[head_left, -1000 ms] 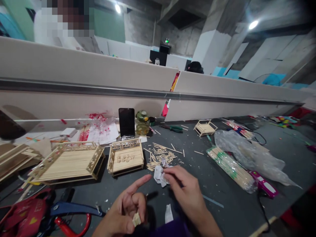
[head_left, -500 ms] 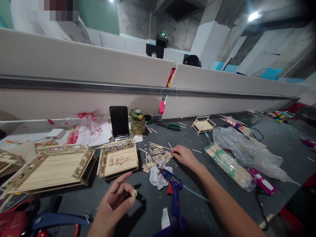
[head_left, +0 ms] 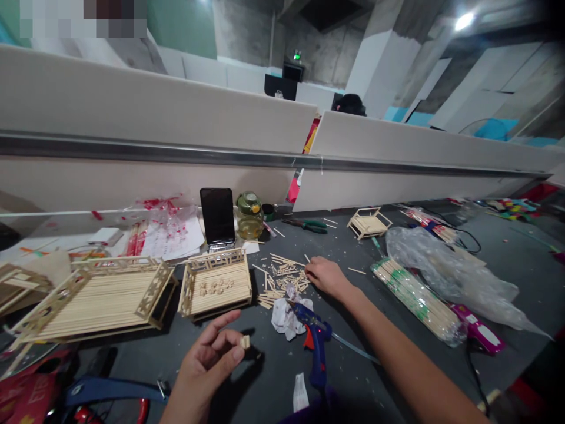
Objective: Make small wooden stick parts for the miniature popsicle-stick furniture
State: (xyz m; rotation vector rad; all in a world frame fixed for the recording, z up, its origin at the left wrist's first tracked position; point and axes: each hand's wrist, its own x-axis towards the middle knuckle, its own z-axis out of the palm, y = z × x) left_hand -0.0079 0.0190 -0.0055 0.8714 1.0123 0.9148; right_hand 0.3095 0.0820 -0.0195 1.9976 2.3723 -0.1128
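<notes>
My left hand (head_left: 214,359) is closed in a pinch, thumb and index finger on a small block of short wooden stick pieces (head_left: 245,341). At the right edge of a pile of cut wooden sticks (head_left: 282,278), my right hand (head_left: 327,275) has its fingers drawn together on the tabletop; whatever is between its fingertips is hidden. A blue hot glue gun (head_left: 315,335) lies between my hands, its nozzle over crumpled paper (head_left: 285,319). Beyond my left hand stands a small bed-shaped stick model (head_left: 216,300) with several tiny stick clusters on it.
To the left are a larger stick model (head_left: 101,300) and a blue-handled tool (head_left: 110,390). A phone (head_left: 218,216), bottle (head_left: 249,217), pliers (head_left: 309,225) and small stick chair (head_left: 369,224) stand or lie farther back. Bagged sticks (head_left: 417,303) are on the right.
The whole view has shifted slightly, so things appear a little farther right. The small block in my left hand has turned a little; my right hand stays at the stick pile.
</notes>
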